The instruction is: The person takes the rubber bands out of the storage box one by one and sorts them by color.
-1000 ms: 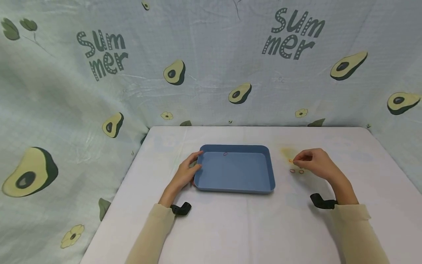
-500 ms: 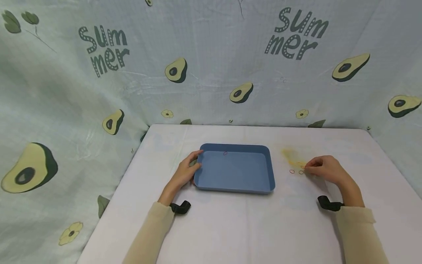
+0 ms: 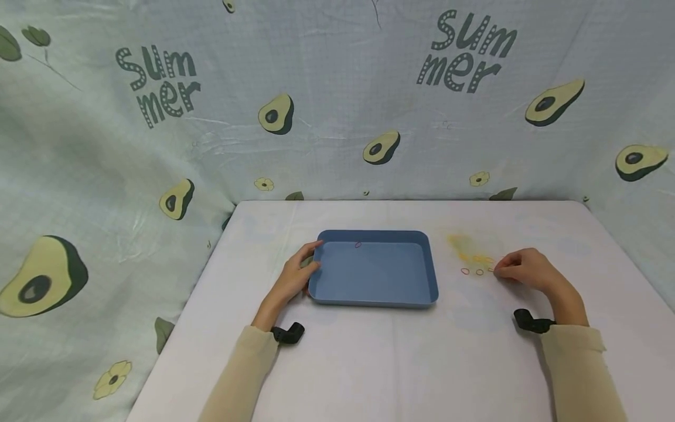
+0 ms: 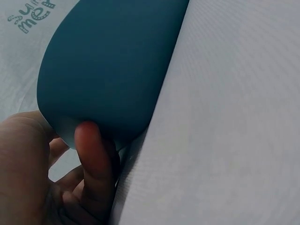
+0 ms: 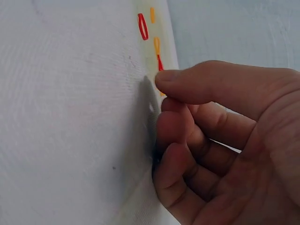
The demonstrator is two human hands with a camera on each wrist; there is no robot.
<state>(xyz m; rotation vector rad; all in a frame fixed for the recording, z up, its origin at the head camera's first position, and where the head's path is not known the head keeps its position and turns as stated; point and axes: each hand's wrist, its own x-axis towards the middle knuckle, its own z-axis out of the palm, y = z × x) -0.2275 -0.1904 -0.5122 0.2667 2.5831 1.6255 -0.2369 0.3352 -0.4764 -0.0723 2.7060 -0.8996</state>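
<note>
In the head view my left hand (image 3: 292, 276) holds a shallow blue tray (image 3: 375, 275) by its left side. The left wrist view shows the thumb (image 4: 93, 145) against the tray's wall (image 4: 108, 70). A thin reddish loop (image 3: 358, 244) lies inside the tray near its back. My right hand (image 3: 529, 271) is low over the table, right of the tray, and thumb and fingers pinch a small red rubber band (image 5: 160, 63). Left of those fingertips lie a red rubber band (image 3: 464, 271) and an orange-yellow one (image 3: 479, 272), roughly in a row.
A yellow patch (image 3: 464, 246) shows on the white table (image 3: 348, 363) behind the bands; its nature is unclear. Behind the table's back edge hangs a patterned cloth (image 3: 327, 170) with avocados. Each wrist wears a black camera mount (image 3: 289, 333).
My right hand has moved to the right and slightly nearer, bringing the band it pinches alongside the two on the table. The left hand stays at the tray.
</note>
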